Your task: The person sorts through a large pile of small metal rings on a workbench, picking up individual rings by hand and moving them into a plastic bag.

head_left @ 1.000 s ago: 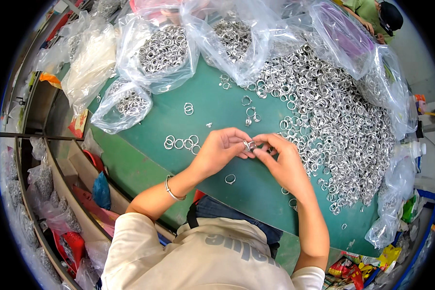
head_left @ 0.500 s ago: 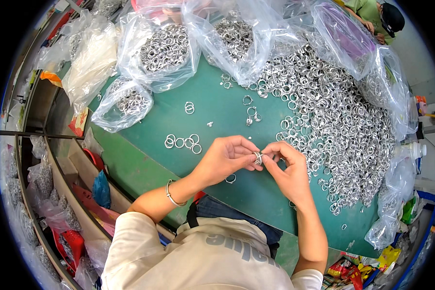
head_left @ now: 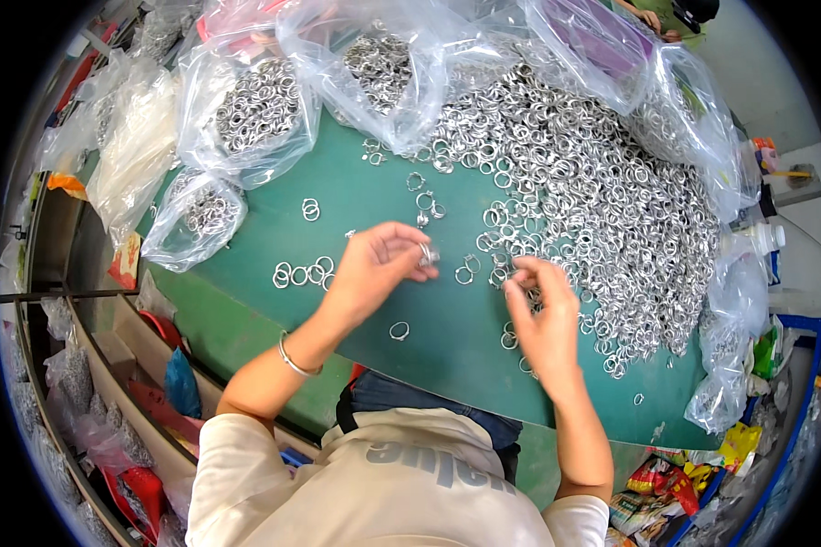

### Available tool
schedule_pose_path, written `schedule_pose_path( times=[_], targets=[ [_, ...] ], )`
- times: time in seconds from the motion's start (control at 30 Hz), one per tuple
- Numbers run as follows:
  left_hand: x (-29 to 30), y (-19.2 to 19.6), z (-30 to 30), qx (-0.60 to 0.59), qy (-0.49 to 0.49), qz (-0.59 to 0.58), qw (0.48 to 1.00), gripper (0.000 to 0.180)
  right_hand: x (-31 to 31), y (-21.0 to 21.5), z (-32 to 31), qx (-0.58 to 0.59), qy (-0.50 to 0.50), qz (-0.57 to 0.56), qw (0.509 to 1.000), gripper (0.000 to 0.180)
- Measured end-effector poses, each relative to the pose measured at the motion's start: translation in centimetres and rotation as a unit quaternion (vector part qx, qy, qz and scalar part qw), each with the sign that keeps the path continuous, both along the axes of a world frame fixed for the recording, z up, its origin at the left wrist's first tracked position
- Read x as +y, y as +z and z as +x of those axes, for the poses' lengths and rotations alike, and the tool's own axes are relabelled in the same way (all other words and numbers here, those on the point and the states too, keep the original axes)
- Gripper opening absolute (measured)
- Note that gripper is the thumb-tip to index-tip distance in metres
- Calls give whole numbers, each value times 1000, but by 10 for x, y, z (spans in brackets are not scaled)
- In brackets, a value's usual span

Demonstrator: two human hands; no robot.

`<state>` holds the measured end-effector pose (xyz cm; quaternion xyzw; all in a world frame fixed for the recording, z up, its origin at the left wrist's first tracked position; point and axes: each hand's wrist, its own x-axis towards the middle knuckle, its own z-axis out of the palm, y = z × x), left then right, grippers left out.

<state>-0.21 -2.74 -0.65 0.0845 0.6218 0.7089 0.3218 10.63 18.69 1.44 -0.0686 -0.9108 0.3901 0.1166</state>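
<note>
My left hand [head_left: 379, 271] is closed over the table, pinching silver rings [head_left: 428, 256] between thumb and fingers; how many is unclear. To its right, my right hand [head_left: 545, 310] hovers at the near left edge of a big heap of silver rings [head_left: 602, 191]. Its thumb and forefinger are curled but apart, with nothing visible between them. A few loose rings [head_left: 466, 270] lie between the hands. One single ring [head_left: 399, 331] rests below my left hand, and a row of rings [head_left: 303, 273] lies to its left.
Clear plastic bags of rings [head_left: 257, 105] line the far side of the green table [head_left: 356, 182]. Another ring bag [head_left: 194, 219] sits at the left. Compartments with bagged goods [head_left: 73, 374] stand left of me. Across the table, part of another person [head_left: 670, 18] shows.
My hands have moved apart from where they met over the rings; the left keeps rings, the right is at the heap's edge. The whole view has shifted, so the table appears further left.
</note>
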Motion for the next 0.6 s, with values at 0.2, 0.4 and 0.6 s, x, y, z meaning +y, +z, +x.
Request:
schedule_pose_path(
  times=[0.2, 0.4, 0.6],
  targets=[
    [26, 2, -16, 120, -10, 34, 992, 43, 30, -6, 7, -13, 32, 221, 975, 47],
    [59, 6, -8, 504, -141, -189, 831, 60, 53, -17, 1, 25, 13, 120, 992, 27],
    [78, -5, -14, 520, -228, -294, 769, 35, 73, -13, -8, 8, -118, -93, 989, 10]
  ],
)
